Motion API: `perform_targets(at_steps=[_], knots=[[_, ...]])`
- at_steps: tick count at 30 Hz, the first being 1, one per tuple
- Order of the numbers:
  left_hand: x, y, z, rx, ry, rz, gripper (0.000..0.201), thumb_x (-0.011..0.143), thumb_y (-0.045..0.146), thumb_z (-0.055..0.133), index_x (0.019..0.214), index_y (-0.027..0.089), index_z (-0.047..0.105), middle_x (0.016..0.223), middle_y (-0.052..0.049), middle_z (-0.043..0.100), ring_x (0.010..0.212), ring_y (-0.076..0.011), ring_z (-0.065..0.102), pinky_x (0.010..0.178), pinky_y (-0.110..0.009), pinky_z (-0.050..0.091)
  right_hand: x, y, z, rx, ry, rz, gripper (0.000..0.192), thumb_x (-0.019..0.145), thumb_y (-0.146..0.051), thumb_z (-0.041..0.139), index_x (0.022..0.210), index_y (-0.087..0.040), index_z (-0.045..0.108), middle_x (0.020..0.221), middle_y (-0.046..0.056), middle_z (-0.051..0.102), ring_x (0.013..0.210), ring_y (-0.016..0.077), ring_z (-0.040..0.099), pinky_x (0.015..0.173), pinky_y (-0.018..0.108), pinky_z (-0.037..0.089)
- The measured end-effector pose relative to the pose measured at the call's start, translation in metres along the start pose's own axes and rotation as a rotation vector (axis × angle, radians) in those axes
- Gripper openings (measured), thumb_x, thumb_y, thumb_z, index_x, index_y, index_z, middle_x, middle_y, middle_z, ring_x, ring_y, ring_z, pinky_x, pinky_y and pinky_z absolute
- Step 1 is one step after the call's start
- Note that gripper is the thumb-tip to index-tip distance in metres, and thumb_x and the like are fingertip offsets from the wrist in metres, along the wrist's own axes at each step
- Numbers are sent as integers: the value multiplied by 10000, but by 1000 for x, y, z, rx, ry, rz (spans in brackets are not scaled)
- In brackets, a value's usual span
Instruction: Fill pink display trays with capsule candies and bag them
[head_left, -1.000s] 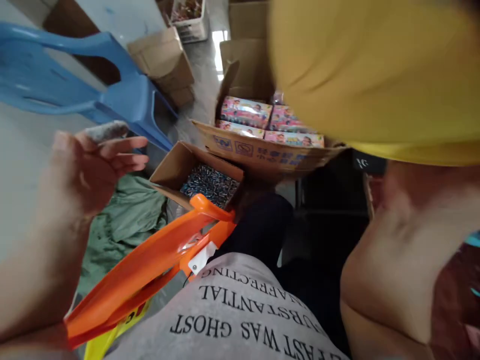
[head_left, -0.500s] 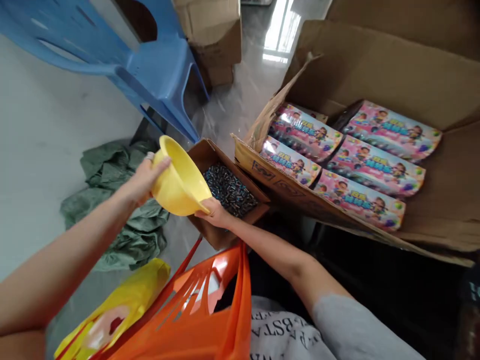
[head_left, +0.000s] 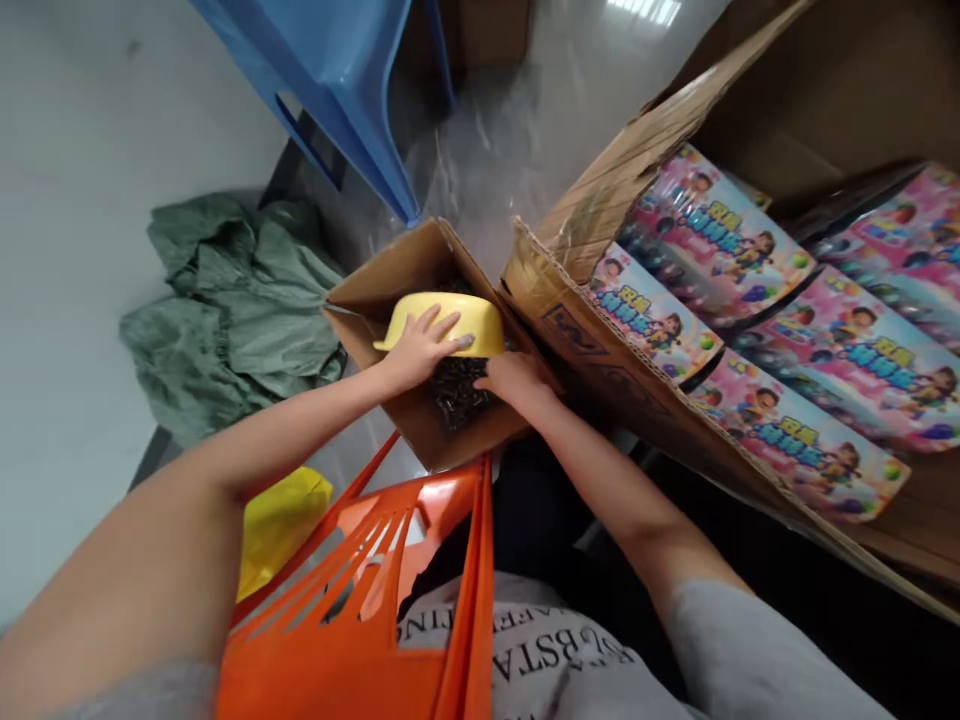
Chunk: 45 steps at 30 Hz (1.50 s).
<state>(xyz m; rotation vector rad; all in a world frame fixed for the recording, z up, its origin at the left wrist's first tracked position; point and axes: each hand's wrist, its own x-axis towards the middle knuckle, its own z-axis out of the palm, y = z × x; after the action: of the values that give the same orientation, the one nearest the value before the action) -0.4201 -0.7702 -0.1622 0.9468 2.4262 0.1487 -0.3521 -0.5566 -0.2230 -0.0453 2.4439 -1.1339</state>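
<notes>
A yellow plastic bowl is tipped over inside a small open cardboard box; its inside is turned from view. My left hand lies across the bowl's outer wall with the fingers spread on it, holding it. At the bowl's right end is my right hand, closed at its edge, with its thumb low over the contents and the other fingers partly hidden. Many small dark shiny cylindrical pieces lie loose in the box below the bowl.
A large open carton on the right holds several colourful toy packs. A blue plastic chair stands beyond the small box. Green crumpled fabric lies left. Close to my body are an orange bag and a yellow bag.
Both hands have brought the bowl right and down into the small box and tipped it over. My left hand has shifted onto its outer wall. The view has moved closer.
</notes>
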Motion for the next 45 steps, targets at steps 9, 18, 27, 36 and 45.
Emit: perform_targets(at_steps=[9,18,27,36,45], knots=[[-69,-24,-14,84,78,108,559,1053,82,532,1469,416,699,1694,-97,527,1658,-348,358,1342,-713,173,-19,-7,15,-64,187,-188,656,1022,-174,572,1669,-169,460,1810,193,268,1690,368,237,1354,599,288],[-86,-28,-40,161,89,-106,726,991,226,667,1672,123,439,1762,-303,318,1644,-411,358,1312,-707,278,100,21,40,-145,-39,-302,546,1046,-149,533,1541,-356,632,1808,20,344,1715,328,133,1336,633,291],[-106,-32,-2,94,-196,-273,511,1022,257,549,1505,115,638,1540,-250,633,1451,-396,593,1282,-673,337,131,47,60,-213,-201,-119,816,984,-53,518,1718,-387,392,1874,60,51,1537,393,493,1260,633,424],[-82,-38,1,0,-372,-300,531,1060,321,469,1532,124,610,1458,-176,719,1338,-288,699,1152,-369,517,83,97,44,-27,-321,99,1046,854,41,669,1757,-337,300,1849,187,118,1465,432,587,1247,592,454],[-79,-36,-18,-114,-420,-370,577,1040,380,483,1562,166,602,1505,-133,702,1352,-284,702,1163,-338,513,26,108,38,425,-389,458,441,1043,-439,711,1397,-183,653,1392,112,675,1191,257,701,1003,483,627]])
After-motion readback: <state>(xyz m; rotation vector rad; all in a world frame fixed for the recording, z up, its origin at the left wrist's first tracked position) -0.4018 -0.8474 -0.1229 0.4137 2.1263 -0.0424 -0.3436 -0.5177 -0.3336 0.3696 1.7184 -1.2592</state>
